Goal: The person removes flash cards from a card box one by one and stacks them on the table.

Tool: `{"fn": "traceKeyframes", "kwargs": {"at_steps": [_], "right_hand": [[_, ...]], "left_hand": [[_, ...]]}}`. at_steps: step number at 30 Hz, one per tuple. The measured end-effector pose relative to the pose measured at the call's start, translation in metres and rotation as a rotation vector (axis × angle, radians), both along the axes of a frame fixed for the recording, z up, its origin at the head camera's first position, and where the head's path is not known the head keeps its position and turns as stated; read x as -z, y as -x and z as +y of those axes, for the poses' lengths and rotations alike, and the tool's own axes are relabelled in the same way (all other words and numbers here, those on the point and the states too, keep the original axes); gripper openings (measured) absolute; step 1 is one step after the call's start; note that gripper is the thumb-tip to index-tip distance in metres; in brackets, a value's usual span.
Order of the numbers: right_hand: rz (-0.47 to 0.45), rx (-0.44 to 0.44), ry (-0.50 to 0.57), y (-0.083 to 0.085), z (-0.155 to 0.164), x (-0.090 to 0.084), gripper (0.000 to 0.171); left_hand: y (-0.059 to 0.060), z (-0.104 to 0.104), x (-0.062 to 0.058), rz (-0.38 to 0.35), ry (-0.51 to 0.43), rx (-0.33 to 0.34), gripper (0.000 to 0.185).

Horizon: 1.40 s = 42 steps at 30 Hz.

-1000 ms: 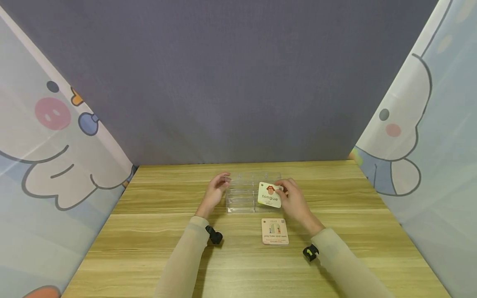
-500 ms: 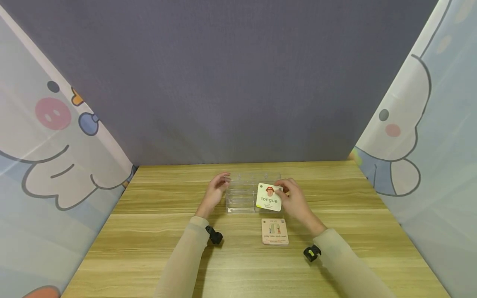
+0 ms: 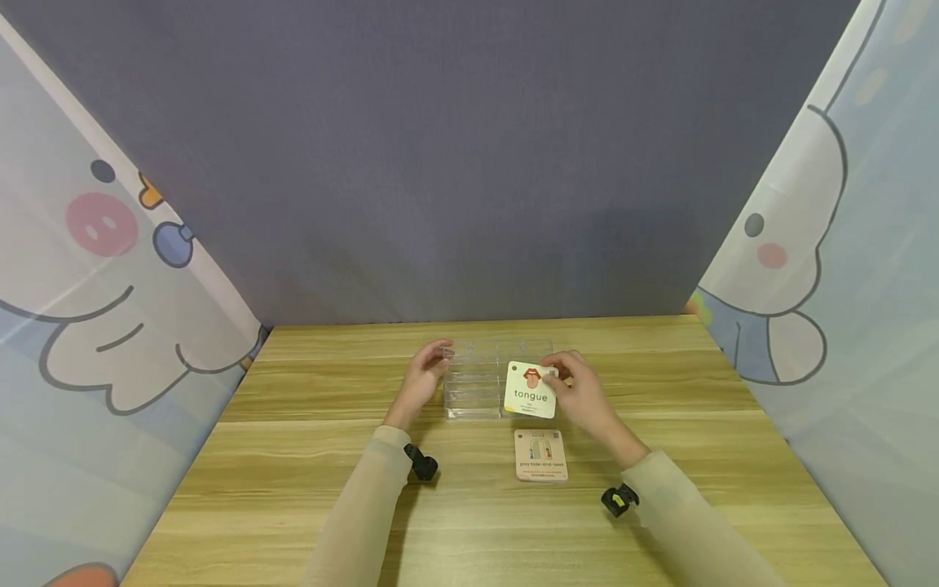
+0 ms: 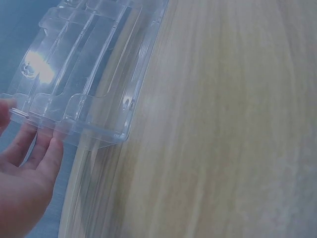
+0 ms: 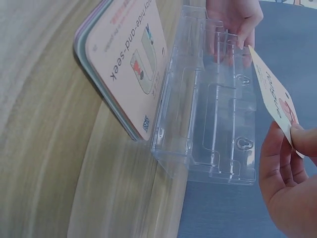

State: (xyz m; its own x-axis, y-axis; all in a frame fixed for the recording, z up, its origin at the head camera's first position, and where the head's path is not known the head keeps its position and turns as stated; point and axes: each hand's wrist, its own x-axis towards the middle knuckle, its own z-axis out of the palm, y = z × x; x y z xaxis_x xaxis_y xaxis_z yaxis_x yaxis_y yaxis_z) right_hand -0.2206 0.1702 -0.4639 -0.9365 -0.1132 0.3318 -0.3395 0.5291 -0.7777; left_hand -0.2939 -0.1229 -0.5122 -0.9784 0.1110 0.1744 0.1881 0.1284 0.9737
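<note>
A wooden desk [image 3: 308, 489] carries a clear plastic tiered holder [image 3: 477, 390] near its middle. The left hand [image 3: 423, 379] rests straight fingers against the holder's left end. The right hand [image 3: 581, 393] pinches a "tongue" card [image 3: 531, 390] over the holder's right side. A card stack [image 3: 541, 456] lies just in front.

Clear glossy plastic rack [image 3: 477, 381], wood-grain table [image 3: 293, 456]
</note>
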Motion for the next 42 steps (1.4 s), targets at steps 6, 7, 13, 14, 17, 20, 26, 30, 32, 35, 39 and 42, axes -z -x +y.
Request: {"fn": "traceKeyframes", "kwargs": {"at_steps": [6, 7, 13, 14, 17, 20, 26, 30, 32, 35, 39, 42], "right_hand": [[-0.001, -0.012, 0.005, -0.002, 0.001, -0.002, 0.018], [0.001, -0.016, 0.005, -0.002, 0.001, -0.002, 0.018], [0.005, -0.034, 0.012, -0.005, 0.002, -0.005, 0.018], [0.002, -0.036, 0.014, -0.006, 0.002, -0.006, 0.018], [-0.004, -0.037, 0.018, -0.007, 0.003, -0.009, 0.018], [-0.004, -0.034, 0.013, -0.009, 0.004, -0.009, 0.018], [-0.002, -0.028, 0.014, -0.012, 0.005, -0.011, 0.02], [-0.002, -0.032, 0.019, -0.014, 0.005, -0.011, 0.02], [-0.001, -0.034, 0.018, -0.014, 0.006, -0.011, 0.021], [-0.001, -0.034, 0.018, -0.015, 0.007, -0.01, 0.021], [0.001, -0.036, 0.026, -0.016, 0.009, -0.009, 0.02], [0.0, -0.039, 0.03, -0.017, 0.01, -0.008, 0.02]], "left_hand": [[-0.001, -0.001, 0.0, -0.011, -0.006, -0.001, 0.034], [-0.001, -0.001, 0.0, -0.016, -0.009, -0.002, 0.034], [-0.002, -0.002, 0.0, -0.011, -0.026, 0.008, 0.034], [-0.003, -0.002, -0.004, -0.012, -0.027, 0.015, 0.034], [-0.004, -0.002, -0.004, -0.005, -0.029, 0.022, 0.035], [-0.004, -0.002, -0.005, -0.015, -0.024, 0.017, 0.035], [-0.002, -0.001, -0.001, -0.017, -0.023, 0.005, 0.035], [-0.001, -0.001, 0.0, -0.019, -0.017, 0.005, 0.034], [0.0, -0.001, 0.0, -0.02, -0.018, 0.009, 0.034], [0.0, -0.001, 0.001, -0.014, -0.019, 0.018, 0.036], [-0.001, -0.001, 0.001, -0.013, -0.022, 0.021, 0.036], [-0.001, -0.001, 0.0, -0.021, -0.022, 0.016, 0.035]]}}
